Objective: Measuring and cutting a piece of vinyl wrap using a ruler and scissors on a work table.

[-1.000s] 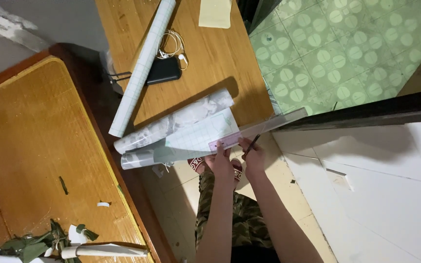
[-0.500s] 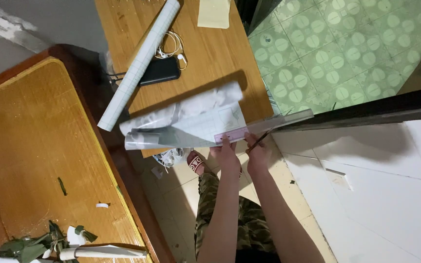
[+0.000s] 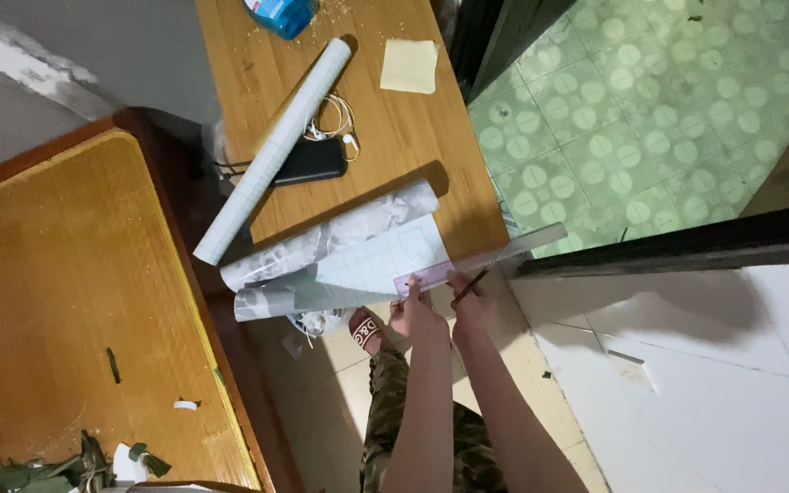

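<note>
Two hands at the near edge of the wooden table (image 3: 413,146). Left hand (image 3: 415,310) — fingers pressed flat on a clear ruler (image 3: 495,258) lying across a partly unrolled sheet of gridded adhesive film (image 3: 358,260). Right hand (image 3: 469,301) — fingers closed round a pencil (image 3: 470,285), tip at the ruler's edge. Beyond: a second rolled film tube (image 3: 271,151), dark phone (image 3: 308,162) with white earphones (image 3: 335,119), pale square note (image 3: 410,66).
</note>
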